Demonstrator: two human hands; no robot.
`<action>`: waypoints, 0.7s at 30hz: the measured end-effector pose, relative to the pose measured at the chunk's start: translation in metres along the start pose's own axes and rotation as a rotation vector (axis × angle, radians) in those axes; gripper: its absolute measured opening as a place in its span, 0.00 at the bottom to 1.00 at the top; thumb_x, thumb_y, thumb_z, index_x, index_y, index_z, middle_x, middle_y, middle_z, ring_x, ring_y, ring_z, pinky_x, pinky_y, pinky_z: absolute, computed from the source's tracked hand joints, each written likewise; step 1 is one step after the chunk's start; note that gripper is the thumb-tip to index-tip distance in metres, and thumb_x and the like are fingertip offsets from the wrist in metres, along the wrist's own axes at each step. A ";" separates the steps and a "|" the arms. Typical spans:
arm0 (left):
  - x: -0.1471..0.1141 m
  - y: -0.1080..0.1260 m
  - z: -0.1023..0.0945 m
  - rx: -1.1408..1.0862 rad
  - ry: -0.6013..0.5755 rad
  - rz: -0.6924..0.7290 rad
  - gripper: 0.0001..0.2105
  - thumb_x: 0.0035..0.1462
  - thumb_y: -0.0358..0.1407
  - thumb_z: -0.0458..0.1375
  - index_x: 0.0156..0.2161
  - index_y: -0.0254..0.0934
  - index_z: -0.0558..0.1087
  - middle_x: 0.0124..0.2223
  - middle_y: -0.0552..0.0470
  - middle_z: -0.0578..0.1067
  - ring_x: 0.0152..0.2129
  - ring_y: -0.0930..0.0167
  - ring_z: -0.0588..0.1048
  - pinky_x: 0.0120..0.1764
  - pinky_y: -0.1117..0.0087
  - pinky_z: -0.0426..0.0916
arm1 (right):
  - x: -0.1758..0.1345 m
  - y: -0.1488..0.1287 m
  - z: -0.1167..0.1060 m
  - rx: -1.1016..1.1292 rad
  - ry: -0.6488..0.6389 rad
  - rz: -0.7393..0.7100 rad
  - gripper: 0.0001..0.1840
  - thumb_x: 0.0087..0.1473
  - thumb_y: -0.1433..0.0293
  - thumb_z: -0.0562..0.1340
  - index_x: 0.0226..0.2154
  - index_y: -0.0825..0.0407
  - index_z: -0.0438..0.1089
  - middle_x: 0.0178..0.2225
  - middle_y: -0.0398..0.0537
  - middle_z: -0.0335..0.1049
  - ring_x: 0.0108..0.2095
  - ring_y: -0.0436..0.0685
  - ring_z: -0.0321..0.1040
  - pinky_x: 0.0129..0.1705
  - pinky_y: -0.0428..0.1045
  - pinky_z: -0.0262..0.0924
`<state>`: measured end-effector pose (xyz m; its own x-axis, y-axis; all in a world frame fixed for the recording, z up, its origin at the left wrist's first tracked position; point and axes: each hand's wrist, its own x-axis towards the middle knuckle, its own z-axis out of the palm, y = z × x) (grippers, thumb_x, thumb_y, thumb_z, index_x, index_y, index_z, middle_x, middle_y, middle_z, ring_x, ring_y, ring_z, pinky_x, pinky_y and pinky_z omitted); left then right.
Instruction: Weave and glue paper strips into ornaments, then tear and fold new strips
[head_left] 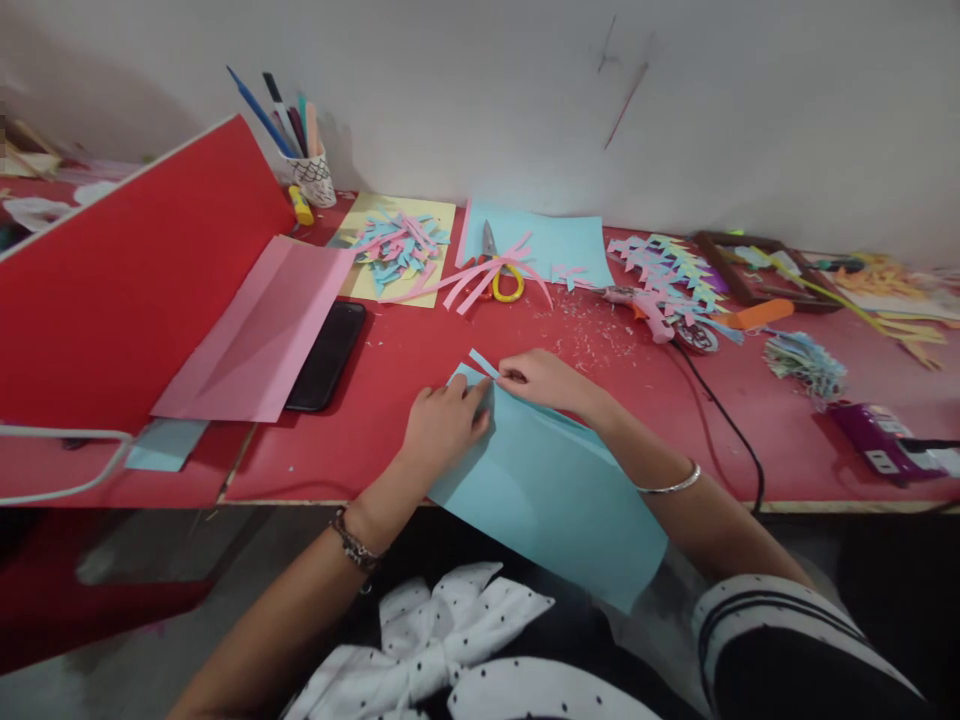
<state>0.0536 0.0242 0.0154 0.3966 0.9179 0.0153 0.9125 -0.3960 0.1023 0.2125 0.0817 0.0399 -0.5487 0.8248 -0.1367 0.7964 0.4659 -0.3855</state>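
A sheet of light blue paper [555,480] lies at a slant over the table's front edge, its near corner hanging over my lap. My left hand [448,415] rests on its upper left part with fingers apart, pressing it down. At the sheet's far edge, my right hand [551,382] is closed in a pinch on a narrow blue paper strip [484,362], whose end sticks out past the fingers. The strip runs along that edge; whether it is fully separate from the sheet is hidden by my right hand.
Beyond my hands lie scissors [489,245] with pink strips and a glue gun [645,308], its cord trailing right. A black phone [330,355] lies under pink paper [259,330] at left. Cut scraps [401,245], a pen cup [313,180] and a purple power strip [877,440] stand around.
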 end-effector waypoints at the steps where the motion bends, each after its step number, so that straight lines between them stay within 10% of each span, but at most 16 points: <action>1: 0.000 0.000 0.000 -0.002 0.004 -0.001 0.20 0.57 0.39 0.44 0.55 0.40 0.59 0.40 0.46 0.70 0.34 0.66 0.72 0.34 0.66 0.61 | 0.001 -0.001 0.001 -0.023 -0.002 0.008 0.11 0.49 0.70 0.52 0.18 0.53 0.56 0.18 0.39 0.56 0.21 0.46 0.50 0.24 0.45 0.39; 12: 0.000 0.001 0.000 0.014 0.003 -0.003 0.20 0.57 0.39 0.44 0.55 0.41 0.60 0.40 0.46 0.70 0.33 0.66 0.72 0.34 0.66 0.61 | -0.002 -0.012 0.007 -0.122 0.037 0.229 0.11 0.50 0.71 0.52 0.19 0.53 0.59 0.20 0.42 0.59 0.21 0.47 0.50 0.23 0.46 0.38; 21: -0.001 0.000 0.001 0.023 0.039 0.005 0.20 0.57 0.38 0.45 0.54 0.40 0.60 0.40 0.46 0.71 0.32 0.66 0.73 0.33 0.66 0.61 | -0.013 -0.002 0.003 -0.045 0.036 0.117 0.12 0.50 0.69 0.53 0.18 0.53 0.57 0.19 0.40 0.57 0.22 0.46 0.50 0.24 0.44 0.39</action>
<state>0.0531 0.0238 0.0141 0.3974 0.9160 0.0543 0.9128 -0.4007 0.0790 0.2173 0.0688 0.0402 -0.4425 0.8848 -0.1456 0.8655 0.3790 -0.3274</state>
